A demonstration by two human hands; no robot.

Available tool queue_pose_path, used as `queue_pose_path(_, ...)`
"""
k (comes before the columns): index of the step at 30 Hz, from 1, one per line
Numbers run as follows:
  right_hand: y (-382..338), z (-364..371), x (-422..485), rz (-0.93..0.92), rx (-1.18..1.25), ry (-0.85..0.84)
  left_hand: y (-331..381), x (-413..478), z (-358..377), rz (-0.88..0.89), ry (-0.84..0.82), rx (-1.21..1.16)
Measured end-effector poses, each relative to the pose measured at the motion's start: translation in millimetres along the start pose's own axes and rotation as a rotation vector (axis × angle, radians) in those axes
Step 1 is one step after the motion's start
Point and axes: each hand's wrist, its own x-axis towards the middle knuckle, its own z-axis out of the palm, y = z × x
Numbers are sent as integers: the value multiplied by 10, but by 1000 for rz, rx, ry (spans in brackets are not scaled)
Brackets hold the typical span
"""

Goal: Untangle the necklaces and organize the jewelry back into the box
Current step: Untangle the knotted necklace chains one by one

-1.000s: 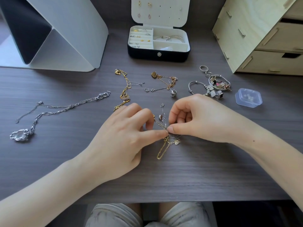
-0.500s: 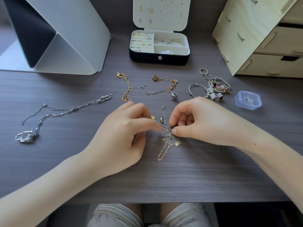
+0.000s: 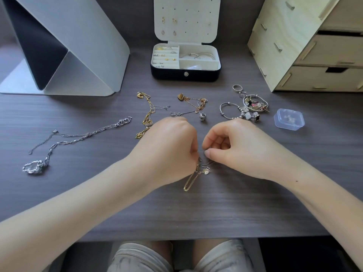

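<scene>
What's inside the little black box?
In the box: small gold and silver studs in the left slots, bangles back right. Its front wall hides part of the nearest row.

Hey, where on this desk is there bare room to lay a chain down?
Bare desk runs along the near edge, below the tangled chains. Another patch lies between the silver necklace and the white stand. More sits right of the clear case, below the wooden drawers. Crowded: from those chains up to the jewelry box.
</scene>
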Motion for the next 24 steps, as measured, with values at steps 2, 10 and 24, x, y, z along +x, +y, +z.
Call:
queue_pose_path(2,-6,14,-6,5,2,8,40,30,-20,-33,-29,41)
queue_pose_path(10,-54,91,-19,31,-11,24,58,110,-76,-132,-186,8)
queue_pose_path(24,-81,138,-3,29,-52,59,-254,-216,41,-146,107,-333)
